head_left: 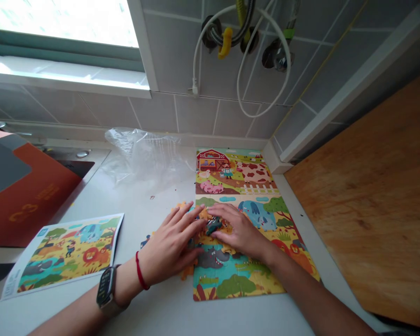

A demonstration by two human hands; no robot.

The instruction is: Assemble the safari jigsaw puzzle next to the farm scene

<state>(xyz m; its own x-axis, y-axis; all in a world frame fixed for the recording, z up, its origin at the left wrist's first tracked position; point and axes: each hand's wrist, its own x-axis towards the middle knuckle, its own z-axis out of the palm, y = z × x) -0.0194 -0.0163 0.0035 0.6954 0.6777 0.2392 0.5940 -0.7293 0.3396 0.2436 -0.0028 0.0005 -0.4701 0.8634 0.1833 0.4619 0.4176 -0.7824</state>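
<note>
A farm-and-safari jigsaw puzzle (236, 280) lies on the white counter, with loose puzzle pieces (214, 225) heaped over its middle left part. My right hand (243, 231) rests there, thumb and fingers curved around some of these pieces, a dark one among them. Across from it, my left hand (175, 240) lies palm down with fingers stretched and spread, over more orange-backed pieces at the puzzle's left edge. What is beneath the left palm is hidden. Left of that hand, a printed picture sheet (70, 252) shows the same animal scene as the lower half.
Crumpled clear plastic (143, 154) lies at the back of the counter (154, 303). An orange and grey box (28, 196) stands at the left, partly over a sink edge. A wooden board (378, 200) leans at the right. A white cable (240, 88) hangs on the tiled wall.
</note>
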